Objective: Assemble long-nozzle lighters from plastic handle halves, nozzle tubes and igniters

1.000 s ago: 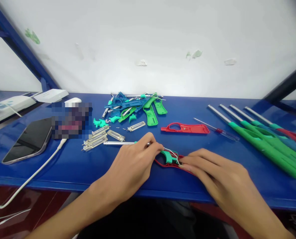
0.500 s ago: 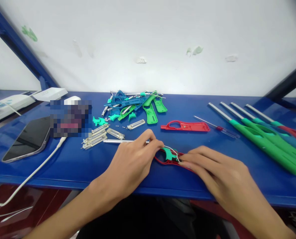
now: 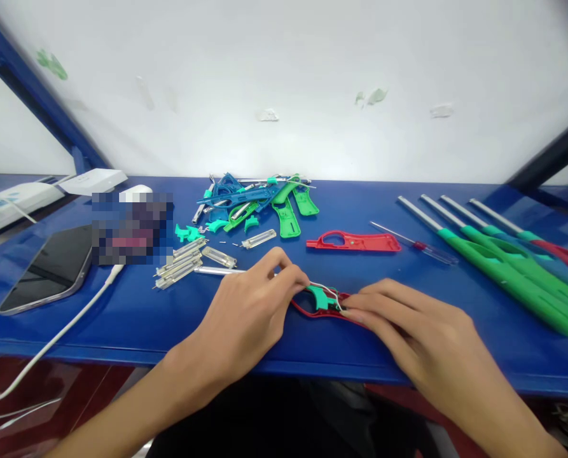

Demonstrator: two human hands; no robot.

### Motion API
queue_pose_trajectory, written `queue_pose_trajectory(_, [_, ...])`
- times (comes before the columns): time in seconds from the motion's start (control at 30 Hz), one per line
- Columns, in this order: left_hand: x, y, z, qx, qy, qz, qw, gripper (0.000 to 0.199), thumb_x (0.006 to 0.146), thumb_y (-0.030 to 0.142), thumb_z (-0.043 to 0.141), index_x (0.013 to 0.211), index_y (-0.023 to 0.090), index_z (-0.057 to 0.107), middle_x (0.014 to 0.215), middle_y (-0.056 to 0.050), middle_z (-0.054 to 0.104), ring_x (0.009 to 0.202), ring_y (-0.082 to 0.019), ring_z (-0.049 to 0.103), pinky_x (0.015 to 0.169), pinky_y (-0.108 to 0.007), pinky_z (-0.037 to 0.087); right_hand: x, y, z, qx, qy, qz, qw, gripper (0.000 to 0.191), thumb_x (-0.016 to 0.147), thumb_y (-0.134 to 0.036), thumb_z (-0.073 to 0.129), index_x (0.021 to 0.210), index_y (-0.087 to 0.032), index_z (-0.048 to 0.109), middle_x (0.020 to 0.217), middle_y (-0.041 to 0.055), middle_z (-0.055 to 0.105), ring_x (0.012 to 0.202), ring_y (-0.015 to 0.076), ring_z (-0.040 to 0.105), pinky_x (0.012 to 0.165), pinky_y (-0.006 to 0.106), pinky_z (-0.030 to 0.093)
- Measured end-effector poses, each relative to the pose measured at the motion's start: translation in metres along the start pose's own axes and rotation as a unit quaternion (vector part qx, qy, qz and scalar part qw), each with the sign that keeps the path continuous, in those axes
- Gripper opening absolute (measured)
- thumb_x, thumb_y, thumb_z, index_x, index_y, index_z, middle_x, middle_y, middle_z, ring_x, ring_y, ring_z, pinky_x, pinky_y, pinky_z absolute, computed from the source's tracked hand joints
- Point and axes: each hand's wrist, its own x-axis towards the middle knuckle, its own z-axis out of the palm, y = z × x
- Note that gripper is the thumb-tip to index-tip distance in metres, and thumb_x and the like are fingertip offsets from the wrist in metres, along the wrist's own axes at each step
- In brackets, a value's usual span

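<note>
Hands (image 3: 248,302) arched palm-down, fingertips (image 3: 353,313) angled inward, gripping red casing (image 3: 330,314).

Bright, even light, seemingly from above, washes the white wall (image 3: 312,63), palest low down and greyer toward the top; the blue tabletop (image 3: 360,210) carries a soft sheen, while the space under its front edge sinks to near-black; the frame posts (image 3: 33,95) lean outward as through a wide lens, and the top right corner darkens; fine detail is smeared — the small parts between left hand (image 3: 250,302) and right hand (image 3: 422,324) look soft — and a pixelated patch (image 3: 133,226) blots out the area beside the phone (image 3: 48,270).
</note>
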Motion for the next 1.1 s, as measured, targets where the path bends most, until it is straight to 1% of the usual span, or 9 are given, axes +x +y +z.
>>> queue_pose_trajectory(0.2, [-0.0029, -0.0017, -0.0001, 0.002, -0.002, -0.011, 1.0, 0.017, 0.103, 0.01, 0.054, 0.108, 0.02, 0.067, 0.101, -0.001, 0.064, 0.077, -0.014, 0.065, 0.071, -0.028, 0.052, 0.0008, 0.0008, 0.0005, -0.003, 0.015, -0.01, 1.0, 0.023, 0.11, -0.029, 0.05, 0.113, -0.033, 0.072, 0.111, -0.0013, 0.075, 0.093, 0.0177, 0.076, 0.079, 0.031, 0.058])
queue_pose_trajectory(0.47, [-0.0018, -0.0023, 0.0013, 0.024, 0.001, 0.008, 1.0, 0.027, 0.099, 0.003, 0.053, 0.108, 0.021, 0.071, 0.102, -0.001, 0.062, 0.064, -0.012, 0.055, 0.057, -0.027, 0.042, -0.0009, 0.0036, 0.0006, 0.003, -0.005, -0.005, 1.0, 0.02, 0.11, -0.029, 0.05, 0.115, -0.036, 0.069, 0.113, -0.004, 0.073, 0.098, 0.0165, 0.075, 0.082, 0.03, 0.056])
queue_pose_trajectory(0.57, [-0.0015, -0.0022, 0.0001, 0.033, 0.002, 0.019, 0.999, 0.032, 0.097, 0.002, 0.052, 0.11, 0.022, 0.072, 0.102, -0.001, 0.062, 0.059, -0.011, 0.05, 0.053, -0.027, 0.039, -0.0005, 0.0035, 0.0008, 0.003, 0.005, -0.004, 1.0, 0.019, 0.11, -0.029, 0.052, 0.114, -0.035, 0.07, 0.112, -0.0035, 0.074, 0.094, 0.0167, 0.075, 0.08, 0.031, 0.056])
queue_pose_trajectory(0.67, [-0.0004, -0.001, -0.0013, 0.036, -0.001, 0.03, 0.999, 0.034, 0.096, 0.001, 0.052, 0.113, 0.022, 0.073, 0.102, -0.002, 0.062, 0.059, -0.011, 0.051, 0.052, -0.027, 0.04, 0.0005, 0.0021, 0.0009, 0.005, 0.019, -0.002, 1.0, 0.017, 0.109, -0.028, 0.054, 0.113, -0.034, 0.07, 0.11, -0.0034, 0.074, 0.09, 0.0162, 0.075, 0.079, 0.03, 0.055])
queue_pose_trajectory(0.73, [0.0008, 0.0003, -0.0019, 0.039, 0.009, 0.04, 0.998, 0.032, 0.096, 0.001, 0.053, 0.111, 0.02, 0.075, 0.1, -0.003, 0.063, 0.066, -0.013, 0.055, 0.055, -0.027, 0.043, 0.0007, 0.0008, 0.0006, 0.007, 0.022, -0.001, 1.0, 0.016, 0.108, -0.028, 0.055, 0.112, -0.033, 0.07, 0.109, -0.0035, 0.074, 0.089, 0.0158, 0.075, 0.079, 0.03, 0.054])
queue_pose_trajectory(0.83, [0.0025, 0.0016, -0.0023, 0.053, 0.03, 0.051, 0.997, 0.029, 0.094, 0.0, 0.057, 0.106, 0.018, 0.077, 0.099, -0.007, 0.066, 0.084, -0.021, 0.058, 0.06, -0.029, 0.048, 0.0003, -0.0006, 0.0, 0.008, 0.019, 0.004, 1.0, 0.015, 0.108, -0.028, 0.057, 0.112, -0.033, 0.07, 0.108, -0.0036, 0.075, 0.088, 0.0154, 0.075, 0.08, 0.029, 0.053])
queue_pose_trajectory(0.9, [0.0033, 0.0012, -0.0025, 0.047, 0.032, 0.059, 0.997, 0.029, 0.093, -0.001, 0.058, 0.105, 0.017, 0.077, 0.104, -0.008, 0.068, 0.093, -0.024, 0.057, 0.069, -0.033, 0.053, 0.0003, -0.001, 0.0001, 0.012, 0.021, 0.014, 1.0, 0.012, 0.107, -0.03, 0.059, 0.112, -0.033, 0.069, 0.107, -0.0043, 0.075, 0.088, 0.0147, 0.074, 0.081, 0.028, 0.052])
queue_pose_trajectory(1.0, [0.0035, -0.0003, -0.0028, 0.017, 0.023, 0.074, 0.997, 0.03, 0.093, -0.005, 0.057, 0.106, 0.014, 0.076, 0.111, -0.011, 0.068, 0.104, -0.026, 0.059, 0.087, -0.042, 0.056, 0.001, -0.0009, 0.0008, 0.016, 0.028, 0.019, 0.999, 0.009, 0.106, -0.03, 0.06, 0.113, -0.033, 0.066, 0.107, -0.0064, 0.075, 0.09, 0.0137, 0.073, 0.083, 0.027, 0.05])
queue_pose_trajectory(1.1, [0.0024, -0.0014, -0.002, -0.004, 0.011, 0.074, 0.997, 0.029, 0.095, -0.004, 0.056, 0.109, 0.012, 0.075, 0.115, -0.013, 0.069, 0.11, -0.028, 0.062, 0.095, -0.046, 0.056, 0.0014, -0.001, 0.0009, 0.006, 0.03, 0.014, 0.999, 0.011, 0.107, -0.026, 0.059, 0.112, -0.034, 0.064, 0.108, -0.0082, 0.074, 0.094, 0.013, 0.072, 0.085, 0.027, 0.048])
